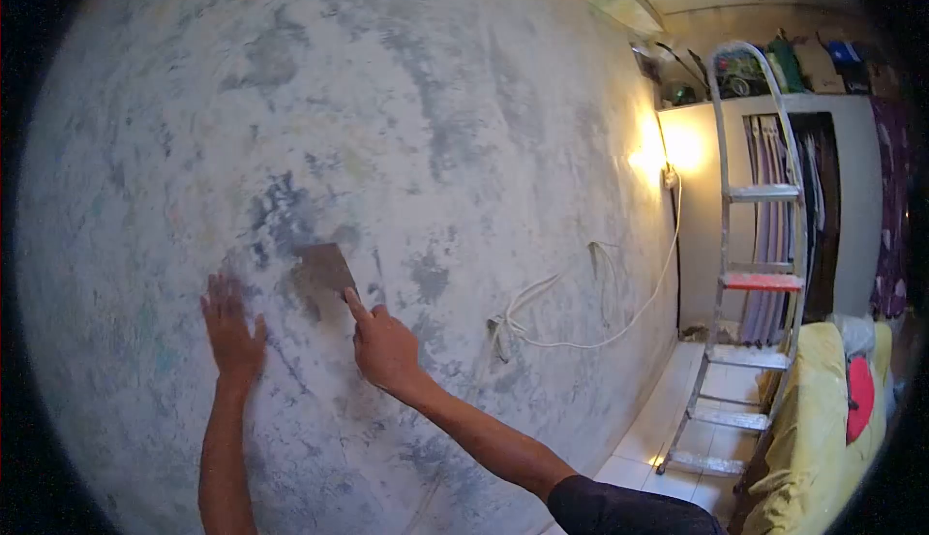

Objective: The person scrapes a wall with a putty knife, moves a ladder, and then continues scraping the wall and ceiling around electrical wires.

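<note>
My right hand (385, 346) grips a putty knife (327, 269) with a wide, flat metal blade. One finger stretches along it toward the blade, which lies against the patchy wall (387, 129) beside a dark grey patch (281, 211). The handle is hidden inside my fist. To the left, my left hand (233, 327) rests flat on the wall with its fingers up and the thumb apart. White and grey blotches cover the wall's surface around both hands.
A white cable (527, 293) hangs in loops on the wall and runs up to a lit lamp (668, 163). At right stand an aluminium ladder (760, 279) and something under a yellow cover (813, 419). Stored items (803, 61) fill the top of a cupboard (706, 177).
</note>
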Motion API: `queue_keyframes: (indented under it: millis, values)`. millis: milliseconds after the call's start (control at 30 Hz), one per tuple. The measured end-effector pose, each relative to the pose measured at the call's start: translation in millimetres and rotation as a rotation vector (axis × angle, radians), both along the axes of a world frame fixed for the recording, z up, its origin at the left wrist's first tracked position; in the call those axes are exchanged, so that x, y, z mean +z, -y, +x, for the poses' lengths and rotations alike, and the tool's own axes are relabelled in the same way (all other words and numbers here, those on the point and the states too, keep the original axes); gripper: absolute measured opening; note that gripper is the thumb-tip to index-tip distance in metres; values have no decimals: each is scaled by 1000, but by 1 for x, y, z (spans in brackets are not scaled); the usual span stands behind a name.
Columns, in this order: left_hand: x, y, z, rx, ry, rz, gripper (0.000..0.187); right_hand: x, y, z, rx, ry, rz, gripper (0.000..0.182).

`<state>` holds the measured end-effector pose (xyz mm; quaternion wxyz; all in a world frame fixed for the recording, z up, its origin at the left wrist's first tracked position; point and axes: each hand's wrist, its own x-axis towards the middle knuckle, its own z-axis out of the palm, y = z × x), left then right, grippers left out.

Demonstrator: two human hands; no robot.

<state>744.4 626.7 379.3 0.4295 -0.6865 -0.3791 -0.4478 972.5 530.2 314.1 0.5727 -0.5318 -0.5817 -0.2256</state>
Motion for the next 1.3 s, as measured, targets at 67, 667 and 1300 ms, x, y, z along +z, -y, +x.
queue_keyframes:
  millis: [67,667,1300]
  values:
    - [-6,-2,-1,-29,-27,40,69,-19,-19,-8,42,52,-74,52]
    - [-12,-25,-9,-88,-23,221,71,-14,0,-47,83,47,-424,42]
    - [-16,-19,-19,-110,8,113,67,6,11,-59,264,33,-118,31]
